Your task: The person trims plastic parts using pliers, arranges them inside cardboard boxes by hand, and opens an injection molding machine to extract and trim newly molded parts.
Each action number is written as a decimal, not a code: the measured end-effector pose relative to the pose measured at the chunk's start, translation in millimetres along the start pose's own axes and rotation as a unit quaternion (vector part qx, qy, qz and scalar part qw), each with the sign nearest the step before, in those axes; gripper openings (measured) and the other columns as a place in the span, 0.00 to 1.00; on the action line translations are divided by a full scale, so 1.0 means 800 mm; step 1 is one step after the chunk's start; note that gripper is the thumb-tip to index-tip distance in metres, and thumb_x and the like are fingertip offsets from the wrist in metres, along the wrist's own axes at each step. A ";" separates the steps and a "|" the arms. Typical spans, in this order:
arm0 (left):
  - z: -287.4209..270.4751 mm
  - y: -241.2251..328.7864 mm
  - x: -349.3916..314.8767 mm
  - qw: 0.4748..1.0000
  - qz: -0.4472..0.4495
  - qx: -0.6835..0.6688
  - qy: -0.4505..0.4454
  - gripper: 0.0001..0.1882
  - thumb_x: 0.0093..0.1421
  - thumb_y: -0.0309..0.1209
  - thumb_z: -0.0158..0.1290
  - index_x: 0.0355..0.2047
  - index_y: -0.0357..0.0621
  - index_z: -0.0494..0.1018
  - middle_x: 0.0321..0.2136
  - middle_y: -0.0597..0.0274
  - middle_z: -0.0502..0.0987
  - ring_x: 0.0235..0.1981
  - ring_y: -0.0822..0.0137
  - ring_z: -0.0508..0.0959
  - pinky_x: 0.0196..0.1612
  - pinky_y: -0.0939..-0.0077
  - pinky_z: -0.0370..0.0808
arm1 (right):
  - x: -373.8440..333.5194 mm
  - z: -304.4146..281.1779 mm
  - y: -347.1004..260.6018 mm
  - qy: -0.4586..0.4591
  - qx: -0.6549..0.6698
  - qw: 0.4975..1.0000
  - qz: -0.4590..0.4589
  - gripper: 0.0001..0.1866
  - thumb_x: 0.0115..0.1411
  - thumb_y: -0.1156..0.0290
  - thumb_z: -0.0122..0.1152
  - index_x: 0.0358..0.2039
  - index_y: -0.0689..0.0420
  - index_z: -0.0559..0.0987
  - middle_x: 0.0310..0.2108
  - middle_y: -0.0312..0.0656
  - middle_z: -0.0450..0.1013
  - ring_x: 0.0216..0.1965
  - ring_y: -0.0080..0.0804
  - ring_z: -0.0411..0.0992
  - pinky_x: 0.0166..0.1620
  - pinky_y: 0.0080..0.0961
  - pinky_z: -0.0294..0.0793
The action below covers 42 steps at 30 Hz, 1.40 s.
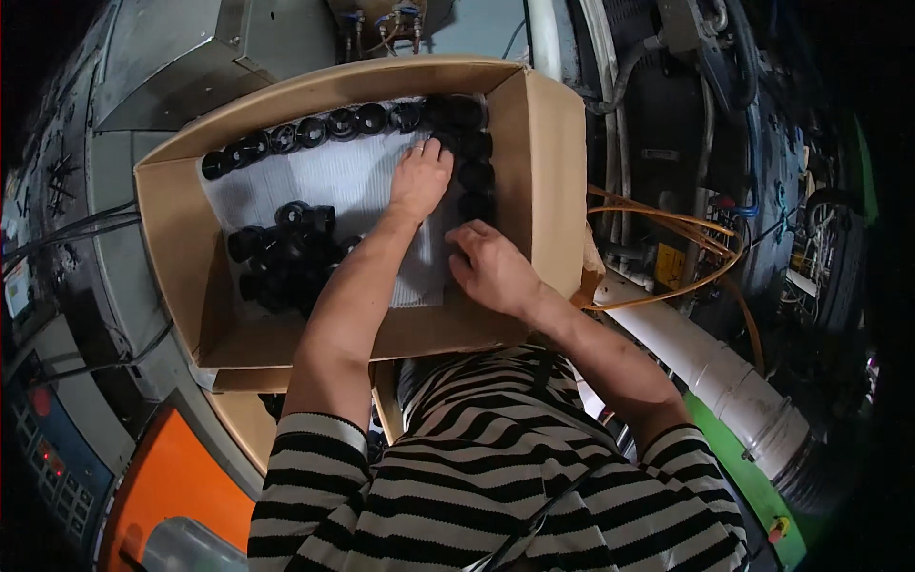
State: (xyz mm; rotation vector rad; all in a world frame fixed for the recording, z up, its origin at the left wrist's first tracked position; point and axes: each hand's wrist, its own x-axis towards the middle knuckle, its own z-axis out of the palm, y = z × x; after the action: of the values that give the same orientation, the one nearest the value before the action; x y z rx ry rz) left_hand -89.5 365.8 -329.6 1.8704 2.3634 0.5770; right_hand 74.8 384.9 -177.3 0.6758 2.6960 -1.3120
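A cardboard box (558, 181) with its top flaps up stands in front of me, with a ribbed white liner (324, 172) on its bottom. Black round hollow fittings (312, 132) line its far side in a row, and more fittings (476, 174) run down the right side. A loose heap of the same black fittings (295, 253) lies at the near left. My left hand (422, 179) reaches to the far right corner, its bent fingers closed on a black fitting they partly hide. My right hand (491, 269) hovers beside the right row, thumb and curled fingers apart, with nothing visible between them.
Another cardboard box (243, 419) shows under the near edge. Orange cables (701, 229) and a thick white pipe (705, 367) pass on the right. A grey metal cabinet (172, 67) stands at the far left, above a control panel (57, 458) and an orange machine cover (162, 486).
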 end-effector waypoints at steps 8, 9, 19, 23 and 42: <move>-0.065 -0.013 -0.034 1.000 -0.012 0.009 -0.006 0.08 0.55 0.30 0.51 0.33 0.42 0.76 0.35 0.54 0.76 0.40 0.55 0.76 0.40 0.60 0.74 | 0.047 -0.002 0.025 0.043 0.027 0.997 0.059 0.15 0.55 0.73 0.58 0.42 0.65 0.77 0.40 0.53 0.75 0.38 0.49 0.76 0.44 0.34 0.76; -0.084 -0.026 -0.048 0.999 -0.032 0.004 -0.036 0.09 0.55 0.31 0.52 0.34 0.42 0.77 0.36 0.53 0.77 0.41 0.54 0.76 0.40 0.58 0.74 | 0.052 0.007 0.024 0.034 0.036 0.996 0.068 0.15 0.55 0.72 0.58 0.42 0.65 0.77 0.39 0.53 0.76 0.39 0.49 0.76 0.45 0.33 0.76; -0.124 -0.125 -0.106 0.960 -0.215 0.102 -0.145 0.14 0.56 0.42 0.56 0.34 0.44 0.77 0.32 0.52 0.79 0.35 0.48 0.80 0.40 0.54 0.74 | 0.093 0.168 0.010 -0.137 0.135 0.931 0.311 0.24 0.52 0.59 0.62 0.46 0.61 0.78 0.47 0.58 0.74 0.51 0.51 0.73 0.52 0.39 0.74; -0.107 -0.070 -0.065 0.921 -0.348 -0.159 -0.067 0.15 0.58 0.42 0.56 0.34 0.43 0.75 0.31 0.47 0.80 0.34 0.42 0.79 0.39 0.50 0.75 | 0.090 0.199 -0.013 -0.135 0.024 0.947 0.289 0.25 0.52 0.57 0.64 0.47 0.58 0.77 0.49 0.54 0.73 0.53 0.48 0.72 0.51 0.39 0.75; 0.008 0.004 -0.031 0.873 -0.352 -0.338 -0.024 0.15 0.53 0.39 0.61 0.27 0.38 0.73 0.23 0.44 0.79 0.28 0.42 0.79 0.33 0.55 0.75 | 0.064 0.249 0.027 -0.067 0.159 0.985 0.009 0.18 0.60 0.58 0.53 0.44 0.56 0.78 0.47 0.52 0.75 0.48 0.51 0.73 0.49 0.41 0.73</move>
State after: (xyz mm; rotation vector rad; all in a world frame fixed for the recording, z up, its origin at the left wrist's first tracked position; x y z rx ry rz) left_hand -78.7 344.3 -338.6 0.6636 2.1577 1.0403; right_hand 12.3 263.3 -332.0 0.6082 2.3942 -1.7373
